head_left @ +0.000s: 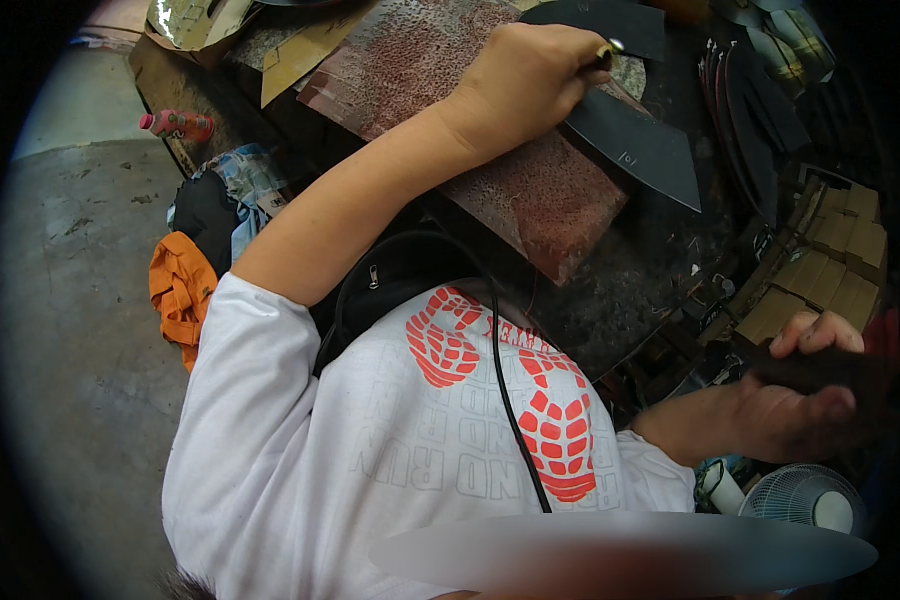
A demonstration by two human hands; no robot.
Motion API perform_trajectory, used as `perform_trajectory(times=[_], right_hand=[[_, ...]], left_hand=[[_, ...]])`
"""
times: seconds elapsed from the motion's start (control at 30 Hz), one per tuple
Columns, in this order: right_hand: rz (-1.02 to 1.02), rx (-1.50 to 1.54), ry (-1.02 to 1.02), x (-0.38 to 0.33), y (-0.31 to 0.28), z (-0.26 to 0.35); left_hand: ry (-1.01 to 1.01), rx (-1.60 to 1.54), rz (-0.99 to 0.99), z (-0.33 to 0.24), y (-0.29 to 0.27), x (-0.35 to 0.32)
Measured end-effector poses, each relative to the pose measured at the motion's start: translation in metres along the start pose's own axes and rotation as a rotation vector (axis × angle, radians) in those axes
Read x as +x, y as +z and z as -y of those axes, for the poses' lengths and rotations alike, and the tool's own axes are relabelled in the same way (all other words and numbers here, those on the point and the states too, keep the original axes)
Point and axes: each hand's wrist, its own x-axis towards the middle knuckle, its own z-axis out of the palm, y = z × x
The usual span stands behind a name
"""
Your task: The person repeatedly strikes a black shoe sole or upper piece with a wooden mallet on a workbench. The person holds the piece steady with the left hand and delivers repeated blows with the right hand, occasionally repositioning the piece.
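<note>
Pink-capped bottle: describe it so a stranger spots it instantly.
Find the mottled reddish board beneath the left forearm. Look left, to the dark worktable's edge. The bottle there has a pink cap and pinkish-red body, unlike the patterned blue cloth and orange cloth below.

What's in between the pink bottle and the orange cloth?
In the head view, a dark bundle, maybe cloth, and a bluish patterned cloth beside it lie between the pink bottle and the orange cloth.

The left hand grips a silver-tipped thing (mostly hidden), the right hand a dark object.
</note>
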Motion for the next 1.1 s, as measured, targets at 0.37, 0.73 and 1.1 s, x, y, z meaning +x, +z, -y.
perform_trajectory(times=[0.37,0.73,1.1], right_hand=[[0.256,-0.443,0.387,-0.06,0.033,-0.056],[0.061,-0.252,0.413,-0.042,0.016,-0.03],[0.151,-0.237,0.423,-0.042,0.042,-0.045]], left_hand=[[-0.707,-0.733,0.007,0.011,-0.005,-0.001],[-0.511,-0.457,0.157,0.003,-0.016,0.005],[-0.139,-0.165,-0.035,0.001,0.009,-0.002]])
